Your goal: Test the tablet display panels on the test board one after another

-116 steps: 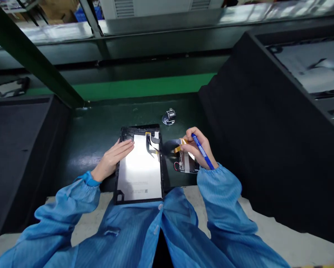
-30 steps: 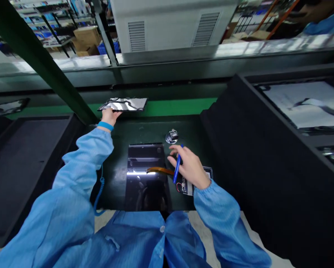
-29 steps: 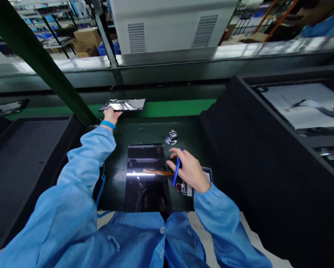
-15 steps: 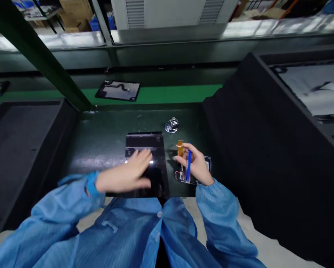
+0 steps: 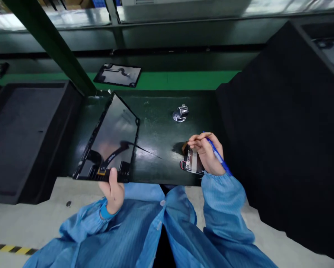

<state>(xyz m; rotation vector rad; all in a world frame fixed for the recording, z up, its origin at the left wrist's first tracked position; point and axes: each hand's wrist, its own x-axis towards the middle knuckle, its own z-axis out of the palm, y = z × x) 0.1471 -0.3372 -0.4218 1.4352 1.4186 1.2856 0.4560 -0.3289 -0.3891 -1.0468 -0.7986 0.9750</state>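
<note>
While the black-framed tablet panel (image 5: 111,137) is being gripped by its near edge, it is being kept tilted and turned at about 8 o'clock on the dark green bench mat (image 5: 161,111), although how far it is raised off the mat is hard to judge from this view. It is being held by the closed left hand (image 5: 112,190), with the thumb lying over the panel's face. A dark flex ribbon (image 5: 111,158) is being shown running across that glossy face. At about 4 o'clock, a blue tool (image 5: 218,156) is being gripped by the curled fingers of the right hand (image 5: 206,152). That hand is being held over a small circuit board (image 5: 192,162), but contact with it cannot be confirmed. A red wire loop (image 5: 182,164) is being seen at the board's left end. A tally counter (image 5: 180,113) is being carried on a round base at about 1 o'clock. Another panel (image 5: 117,75) is being shown beyond the mat at 12 o'clock, on a green strip, and black foam trays (image 5: 35,137) are being seen at 9 o'clock.
</note>
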